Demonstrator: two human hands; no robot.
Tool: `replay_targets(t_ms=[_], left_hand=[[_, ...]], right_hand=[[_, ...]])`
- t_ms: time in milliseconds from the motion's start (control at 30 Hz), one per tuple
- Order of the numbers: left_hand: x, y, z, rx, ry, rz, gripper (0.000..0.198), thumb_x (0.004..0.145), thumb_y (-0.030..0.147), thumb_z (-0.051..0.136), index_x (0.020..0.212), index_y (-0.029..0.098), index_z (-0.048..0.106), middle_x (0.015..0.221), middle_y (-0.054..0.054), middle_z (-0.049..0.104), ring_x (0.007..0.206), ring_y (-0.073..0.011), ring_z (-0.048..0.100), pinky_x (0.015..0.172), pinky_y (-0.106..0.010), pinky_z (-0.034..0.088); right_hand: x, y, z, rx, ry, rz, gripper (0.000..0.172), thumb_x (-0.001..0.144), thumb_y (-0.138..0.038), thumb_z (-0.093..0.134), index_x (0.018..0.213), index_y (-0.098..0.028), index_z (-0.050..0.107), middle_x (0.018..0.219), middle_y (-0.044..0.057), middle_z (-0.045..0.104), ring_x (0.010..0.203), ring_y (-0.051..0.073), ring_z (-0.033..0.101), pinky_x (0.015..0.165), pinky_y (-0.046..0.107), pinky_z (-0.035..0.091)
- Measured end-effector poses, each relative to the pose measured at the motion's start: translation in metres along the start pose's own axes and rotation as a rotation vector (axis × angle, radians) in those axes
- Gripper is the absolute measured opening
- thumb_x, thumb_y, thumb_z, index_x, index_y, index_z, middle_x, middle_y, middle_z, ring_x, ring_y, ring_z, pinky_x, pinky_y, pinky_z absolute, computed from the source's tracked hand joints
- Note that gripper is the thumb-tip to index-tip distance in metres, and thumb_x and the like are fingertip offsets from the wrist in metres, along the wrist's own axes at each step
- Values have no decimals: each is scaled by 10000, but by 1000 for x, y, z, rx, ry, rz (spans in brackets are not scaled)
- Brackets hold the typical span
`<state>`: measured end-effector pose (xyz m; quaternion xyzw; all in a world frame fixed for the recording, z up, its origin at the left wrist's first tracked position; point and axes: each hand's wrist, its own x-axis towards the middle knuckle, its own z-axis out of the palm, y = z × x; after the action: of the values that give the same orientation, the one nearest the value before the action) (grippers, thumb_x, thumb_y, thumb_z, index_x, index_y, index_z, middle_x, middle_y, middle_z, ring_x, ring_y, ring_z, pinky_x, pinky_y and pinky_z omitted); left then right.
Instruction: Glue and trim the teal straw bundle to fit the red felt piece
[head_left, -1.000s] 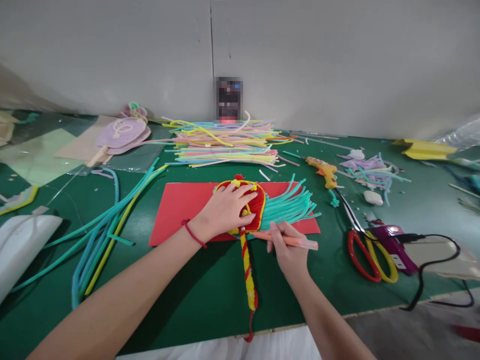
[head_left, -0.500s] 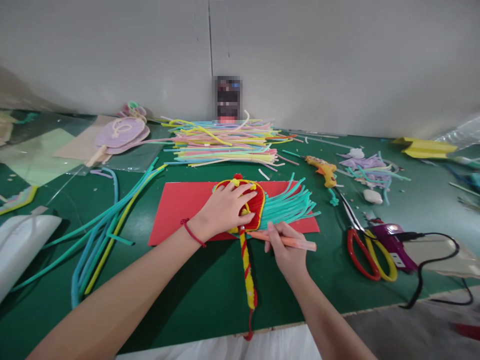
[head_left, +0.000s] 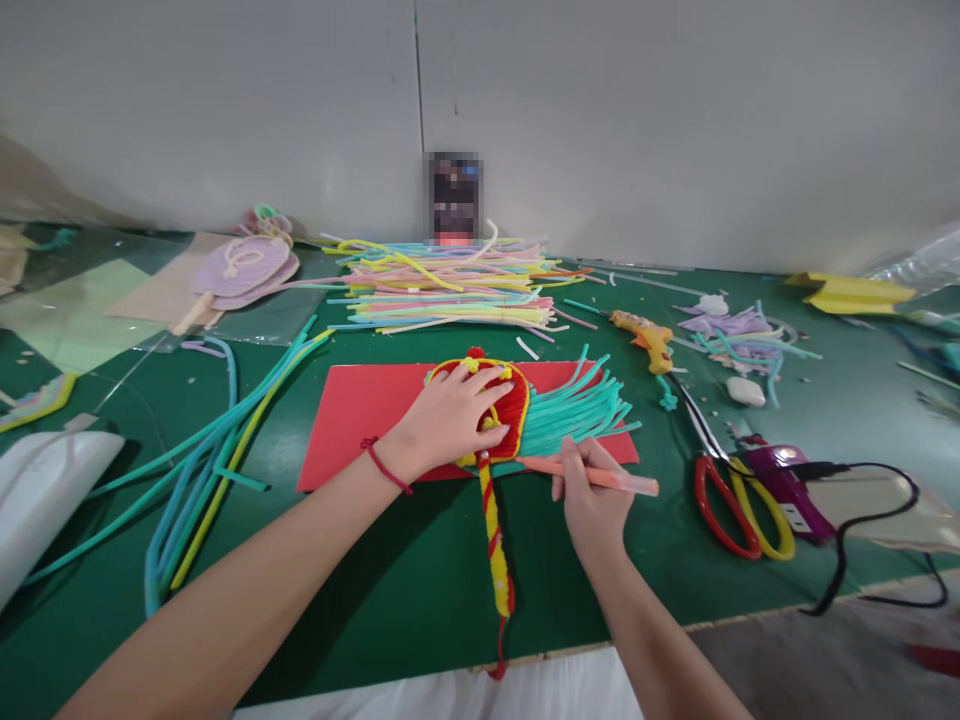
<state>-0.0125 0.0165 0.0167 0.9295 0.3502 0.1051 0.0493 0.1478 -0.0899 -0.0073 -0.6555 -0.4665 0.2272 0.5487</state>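
Note:
My left hand (head_left: 450,415) lies with spread fingers on a red fan with a yellow edge (head_left: 516,415), pressing it against a red sheet (head_left: 360,410). The fan's handle (head_left: 494,545), wrapped in yellow and red, points towards me and ends in a red strip. In my right hand (head_left: 596,505) is an orange pen (head_left: 631,483), its tip directed left near the sheet's front edge, a little right of the handle. Teal pipe cleaners (head_left: 577,410) fan out to the right from beside the fan. My left fingers hide part of the fan.
Bundles of pastel pipe cleaners (head_left: 450,285) lie at the back. To the right are a yellow glue gun (head_left: 649,338), scissors (head_left: 724,500) and a purple power socket (head_left: 787,490) with a black cable. Long teal and yellow stems (head_left: 217,450) and a lilac fan (head_left: 240,268) are at left.
My right hand has shifted right with the orange pen, so its tip is farther from the fan's handle. My left hand stays in place on the fan.

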Motion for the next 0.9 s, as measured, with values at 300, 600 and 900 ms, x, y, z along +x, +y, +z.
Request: replay_targets(t_ms=[300, 600, 900], left_hand=[[0, 0, 0, -14, -2, -2, 470, 870, 416, 469, 1286, 207, 535, 1387, -42, 486, 1199, -289, 424, 923, -445, 415], [0, -1, 0, 1, 1, 2, 466, 874, 431, 465, 1277, 211, 537, 1386, -30, 489, 1191, -286, 434, 911, -447, 423], [-2, 12, -3, 100, -27, -49, 479, 894, 426, 480, 1320, 209, 494, 1405, -38, 470, 1158, -280, 461, 903, -428, 418]], right_hand=[[1, -4, 4, -30, -50, 9, 390, 866, -323, 519, 496, -212, 470, 369, -54, 481, 381, 99, 469, 449, 220, 396], [2, -4, 3, 33, -135, -5, 395, 849, -334, 539, 483, -214, 451, 367, -55, 485, 398, 108, 507, 503, 232, 444], [11, 5, 0, 229, 255, 115, 329, 801, -259, 587, 490, -190, 502, 360, -86, 408, 341, 71, 372, 410, 214, 327]])
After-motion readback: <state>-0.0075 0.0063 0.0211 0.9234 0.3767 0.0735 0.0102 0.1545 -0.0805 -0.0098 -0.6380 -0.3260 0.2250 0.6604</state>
